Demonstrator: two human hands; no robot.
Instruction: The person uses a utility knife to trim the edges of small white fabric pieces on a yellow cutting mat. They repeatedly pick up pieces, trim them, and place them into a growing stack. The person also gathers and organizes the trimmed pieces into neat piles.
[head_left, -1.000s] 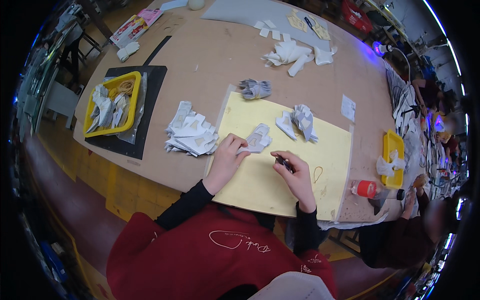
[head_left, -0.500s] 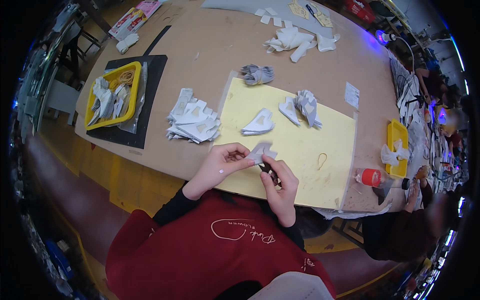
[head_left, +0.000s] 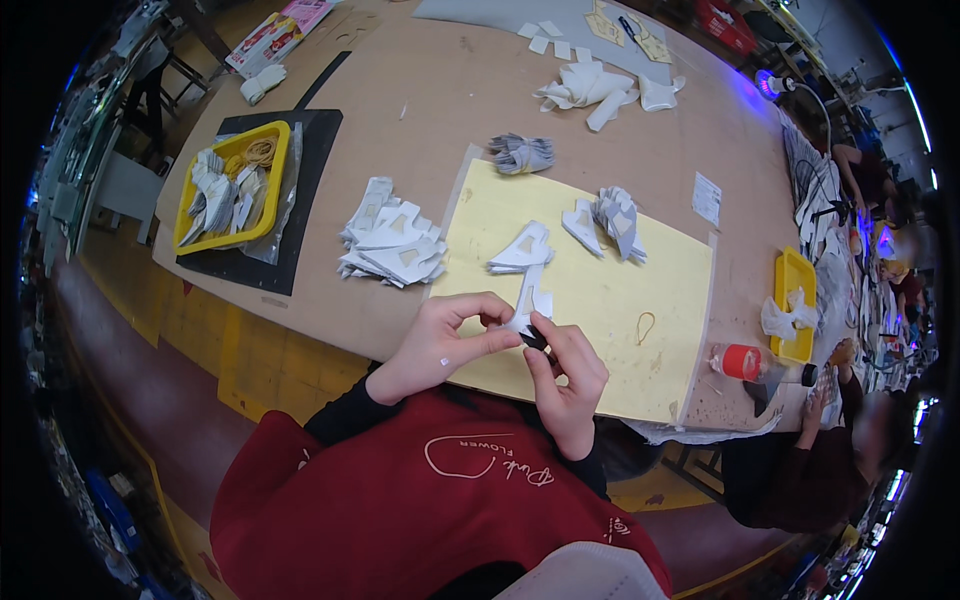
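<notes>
Between my hands, at the table's near edge, is a pale cut-out piece [head_left: 535,290] with a window-like opening, its long end pointing away from me. My left hand [head_left: 435,345] pinches its near left end between thumb and fingers. My right hand [head_left: 570,385] is closed around a small black tool [head_left: 536,338] at the piece's near end; the fingers hide most of the tool, so its kind is unclear. Just beyond lies a small stack of similar pieces [head_left: 522,248]. A larger heap of them [head_left: 392,242] sits to the left, and another cluster [head_left: 617,222] to the right.
A yellow sheet [head_left: 590,320] covers the near table, with a rubber band [head_left: 645,328] on it. A banded bundle [head_left: 522,154] lies beyond. Yellow trays stand left [head_left: 283,185] and right [head_left: 797,300]. Near a bottle [head_left: 740,361], a co-worker [head_left: 815,460] sits at the right.
The pale piece has turned from lying slanted between my fingers to pointing lengthwise away from me. Both hands stay close together, and the view has shifted slightly.
</notes>
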